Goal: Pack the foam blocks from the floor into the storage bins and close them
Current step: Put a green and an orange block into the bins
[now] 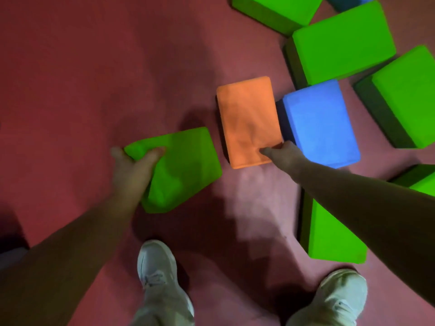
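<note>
Left hand [131, 168] is gripping the green foam block [186, 170] by its near corner, thumb on top, tilting it off the red floor [82, 78] for lifting. Right hand [282, 152] is resting its thumb on the orange foam block [247, 118]; its fingers are hidden, so the grip cannot be told. Blue foam block [320, 123] is crowding that edge, while open floor is lying to the left.

bare red floor [82, 67] open at left, green blocks [343, 41] crowding the right

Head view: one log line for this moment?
left hand: grips green block | right hand: touches orange block corner | bins: not in view
</note>
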The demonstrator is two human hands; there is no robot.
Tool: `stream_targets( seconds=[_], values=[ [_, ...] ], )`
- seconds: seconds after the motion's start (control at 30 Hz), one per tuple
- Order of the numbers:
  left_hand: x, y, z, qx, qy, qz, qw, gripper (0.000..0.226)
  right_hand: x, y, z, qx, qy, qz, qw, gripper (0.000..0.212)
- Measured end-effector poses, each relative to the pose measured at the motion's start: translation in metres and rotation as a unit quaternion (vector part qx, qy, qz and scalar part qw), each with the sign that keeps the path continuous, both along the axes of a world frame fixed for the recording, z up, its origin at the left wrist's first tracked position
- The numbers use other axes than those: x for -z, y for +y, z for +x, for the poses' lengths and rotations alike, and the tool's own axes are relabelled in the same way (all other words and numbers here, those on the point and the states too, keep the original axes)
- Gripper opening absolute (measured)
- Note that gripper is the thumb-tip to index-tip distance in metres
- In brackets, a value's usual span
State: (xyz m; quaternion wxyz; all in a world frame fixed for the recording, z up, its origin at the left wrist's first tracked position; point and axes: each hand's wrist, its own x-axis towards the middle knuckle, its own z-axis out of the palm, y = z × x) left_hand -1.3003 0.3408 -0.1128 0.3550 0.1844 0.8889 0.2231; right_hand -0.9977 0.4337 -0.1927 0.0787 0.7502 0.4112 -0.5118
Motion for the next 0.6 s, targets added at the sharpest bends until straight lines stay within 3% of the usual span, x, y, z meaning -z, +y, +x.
stream_targets(
  seconds=[0.13, 0.3, 0.47, 0.6],
  values=[
    [0.008, 0.021, 0.024, 0.037, 0.017, 0.019, 0.999, 0.065, 0.013, -0.009, -0.011, 0.073, 0.015, 0.013, 0.997, 0.087],
    [-0.007, 0.029, 0.032, 0.051, 0.018, 0.019, 0.998, 0.073, -0.017, -0.007, -0.014, 0.104, 0.085, 0.083, 0.987, 0.065],
    [-0.082, 0.07, 0.036, 0.078, 0.054, -0.003, 0.995, 0.089, -0.127, 0.027, -0.018, 0.068, 0.047, 0.179, 0.98, 0.067],
    [-0.183, 0.112, 0.025, 0.124, 0.061, 0.023, 0.99, 0.09, -0.246, 0.08, -0.017, 0.001, 0.033, 0.222, 0.975, 0.068]
  ],
)
